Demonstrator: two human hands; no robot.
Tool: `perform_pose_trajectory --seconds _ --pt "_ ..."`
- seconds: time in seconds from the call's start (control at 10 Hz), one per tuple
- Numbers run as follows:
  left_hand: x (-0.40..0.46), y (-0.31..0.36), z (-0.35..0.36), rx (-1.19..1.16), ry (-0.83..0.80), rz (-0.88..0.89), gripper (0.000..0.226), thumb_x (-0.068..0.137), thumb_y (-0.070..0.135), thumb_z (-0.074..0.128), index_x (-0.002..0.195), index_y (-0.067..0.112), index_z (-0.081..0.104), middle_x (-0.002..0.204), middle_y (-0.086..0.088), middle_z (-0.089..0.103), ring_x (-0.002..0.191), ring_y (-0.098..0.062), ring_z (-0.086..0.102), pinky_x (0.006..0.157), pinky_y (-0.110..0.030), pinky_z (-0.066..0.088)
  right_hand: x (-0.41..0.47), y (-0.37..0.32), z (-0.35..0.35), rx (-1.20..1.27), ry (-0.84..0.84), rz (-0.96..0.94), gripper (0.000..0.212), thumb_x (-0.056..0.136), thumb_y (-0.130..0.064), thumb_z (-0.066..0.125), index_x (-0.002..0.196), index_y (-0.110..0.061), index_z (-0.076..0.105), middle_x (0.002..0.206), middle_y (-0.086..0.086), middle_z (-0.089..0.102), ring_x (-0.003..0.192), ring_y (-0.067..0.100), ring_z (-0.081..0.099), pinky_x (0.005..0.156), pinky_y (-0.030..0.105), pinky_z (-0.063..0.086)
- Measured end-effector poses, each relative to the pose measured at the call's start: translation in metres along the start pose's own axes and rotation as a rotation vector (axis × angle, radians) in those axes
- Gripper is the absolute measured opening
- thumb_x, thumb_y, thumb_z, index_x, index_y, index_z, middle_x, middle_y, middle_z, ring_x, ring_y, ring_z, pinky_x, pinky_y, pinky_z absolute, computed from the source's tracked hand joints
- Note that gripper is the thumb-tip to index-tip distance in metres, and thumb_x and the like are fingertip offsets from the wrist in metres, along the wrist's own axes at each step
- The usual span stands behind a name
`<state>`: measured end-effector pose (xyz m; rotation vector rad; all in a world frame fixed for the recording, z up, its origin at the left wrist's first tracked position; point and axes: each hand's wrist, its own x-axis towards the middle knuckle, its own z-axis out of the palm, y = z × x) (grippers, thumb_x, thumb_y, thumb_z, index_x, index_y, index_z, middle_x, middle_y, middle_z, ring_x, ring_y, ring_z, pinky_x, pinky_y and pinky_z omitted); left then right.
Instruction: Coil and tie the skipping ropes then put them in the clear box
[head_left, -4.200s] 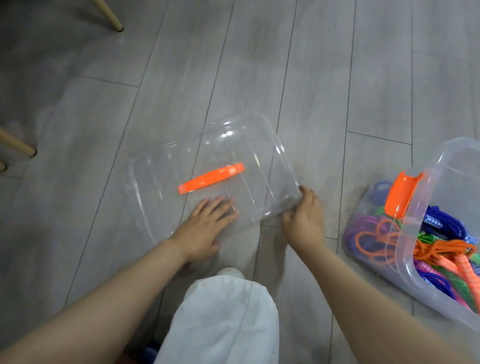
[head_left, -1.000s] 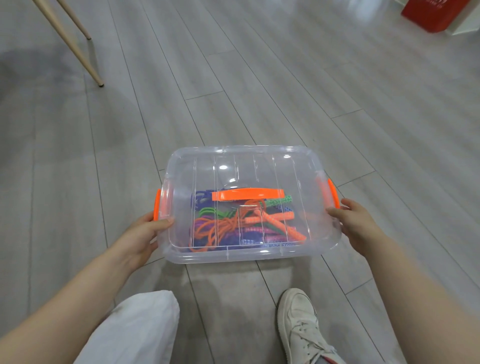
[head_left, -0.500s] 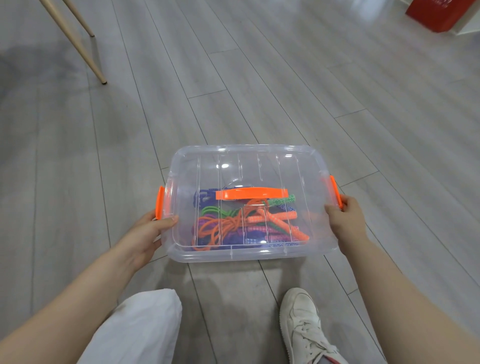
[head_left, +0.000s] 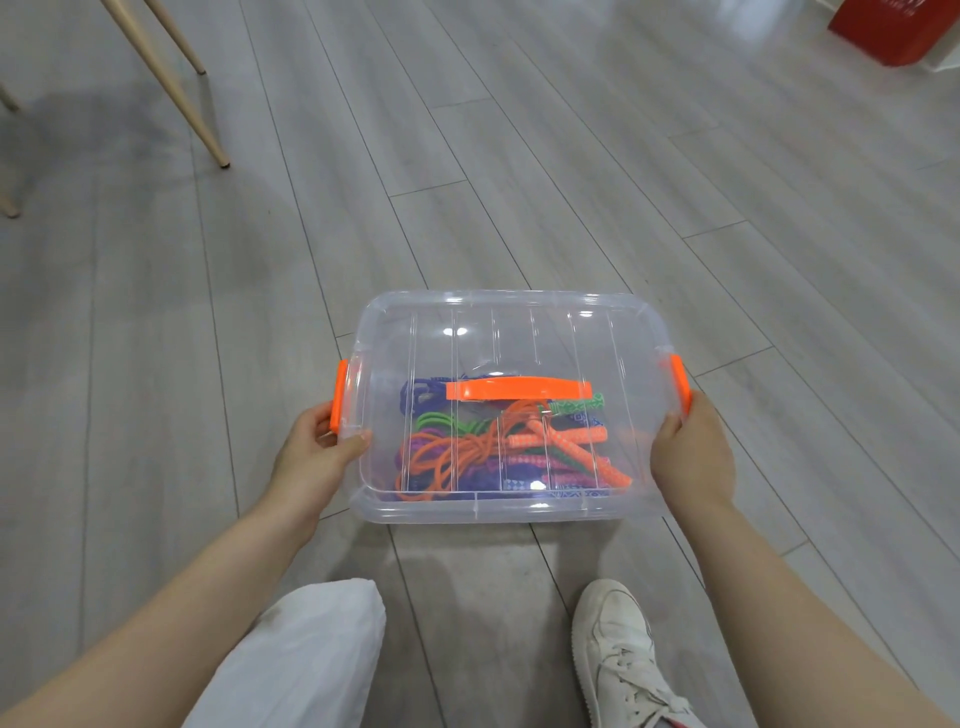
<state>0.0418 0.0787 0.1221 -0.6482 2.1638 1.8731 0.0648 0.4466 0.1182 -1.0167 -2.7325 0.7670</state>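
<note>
Head view: since 0.5 s ago the right thumb has been shifted up onto the right orange latch (head_left: 679, 382). Left hand (head_left: 317, 457) is curled around the left orange latch (head_left: 340, 397). One clear box (head_left: 511, 338), lidded, one lid handle (head_left: 518, 388); coiled skipping ropes (head_left: 467, 452) inside, count unclear. Right hand (head_left: 691, 457) is gripping the box's right end. No legible writing

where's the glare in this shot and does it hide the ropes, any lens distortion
Head view: small white glints sit on the clear lid and near the box's front edge, none masking the ropes; broad window sheen washes the floor at the top; wide-angle bowing curves the plank seams; soft shadow under the chair legs; focus looks sharp.
</note>
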Motion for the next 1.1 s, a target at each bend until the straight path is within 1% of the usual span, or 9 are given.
perform_pose_trajectory --seconds 0.2,0.4,0.5,0.6,0.7,0.8,0.9,1.0,1.1 --pt "-0.001 0.005 -0.001 0.115 0.06 0.117 0.043 0.089 0.013 0.067 0.129 0.022 0.056 0.111 0.005 0.065 0.101 -0.011 0.062 0.078 -0.02 0.045 -0.011 -0.002 0.009 -0.118 0.016 0.015 0.032 0.102 -0.019 0.035 0.131 -0.007 0.042 0.12 0.017 0.057 0.099 0.042 0.059 0.073 0.042 0.042" --pt "-0.002 0.008 0.001 0.235 0.118 0.156 0.038 0.088 0.013 0.066 0.124 0.023 0.058 0.106 0.003 0.066 0.098 -0.017 0.063 0.085 -0.032 0.049 -0.014 -0.002 0.012 -0.084 0.044 0.03 0.034 0.101 -0.02 0.036 0.132 -0.009 0.043 0.121 0.016 0.057 0.102 0.041 0.058 0.077 0.044 0.044" --pt "-0.002 0.01 0.0 0.405 0.125 0.232 0.034 0.088 0.017 0.063 0.121 0.023 0.06 0.106 0.002 0.066 0.096 -0.021 0.062 0.083 -0.036 0.05 -0.014 -0.002 0.012 -0.086 0.06 0.033 0.032 0.101 -0.021 0.037 0.131 -0.01 0.043 0.119 0.015 0.057 0.1 0.039 0.059 0.073 0.041 0.042" --pt "0.0 0.017 0.0 0.532 0.098 0.283 0.033 0.089 0.017 0.06 0.121 0.021 0.059 0.106 0.0 0.064 0.095 -0.022 0.062 0.077 -0.031 0.045 -0.016 -0.004 0.011 -0.082 0.061 0.046 0.032 0.101 -0.02 0.036 0.13 -0.008 0.043 0.118 0.016 0.057 0.101 0.039 0.058 0.073 0.04 0.039" --pt "0.016 0.026 -0.001 0.573 0.049 0.253 0.034 0.089 0.018 0.059 0.122 0.019 0.056 0.11 -0.002 0.063 0.097 -0.023 0.061 0.079 -0.033 0.046 -0.014 -0.01 0.013 -0.096 0.043 0.027 0.038 0.097 -0.012 0.039 0.134 -0.004 0.041 0.128 0.019 0.054 0.114 0.04 0.053 0.089 0.046 0.043" --pt "0.038 0.032 0.007 0.727 0.037 0.291 0.031 0.089 0.016 0.052 0.12 0.013 0.053 0.109 -0.011 0.059 0.096 -0.031 0.058 0.077 -0.037 0.046 -0.004 -0.02 0.016 -0.28 0.057 -0.223 0.064 0.086 0.001 0.049 0.148 -0.003 0.03 0.15 0.019 0.038 0.136 0.037 0.037 0.109 0.045 0.032" --pt "0.055 0.034 0.011 0.876 0.006 0.346 0.035 0.091 0.016 0.048 0.125 0.007 0.047 0.115 -0.016 0.054 0.104 -0.036 0.054 0.086 -0.043 0.047 0.014 -0.031 0.019 -0.348 0.02 -0.37 0.069 0.076 0.01 0.052 0.143 -0.004 0.041 0.149 0.016 0.04 0.139 0.035 0.035 0.111 0.044 0.028" --pt "0.079 0.041 0.007 0.96 -0.041 0.447 0.054 0.091 0.024 0.056 0.141 0.013 0.036 0.135 -0.012 0.049 0.122 -0.033 0.049 0.101 -0.047 0.042 0.037 -0.033 0.021 -0.276 0.053 -0.37 0.062 0.067 0.01 0.05 0.127 -0.005 0.058 0.133 0.012 0.056 0.126 0.033 0.048 0.099 0.046 0.036" --pt "0.098 0.059 0.013 1.026 -0.051 0.492 0.063 0.09 0.026 0.061 0.144 0.008 0.036 0.147 -0.014 0.041 0.132 -0.034 0.04 0.11 -0.046 0.033 0.055 -0.026 0.012 -0.324 0.058 -0.523 0.048 0.067 -0.007 0.042 0.109 -0.009 0.065 0.116 0.009 0.063 0.109 0.029 0.054 0.084 0.043 0.046"
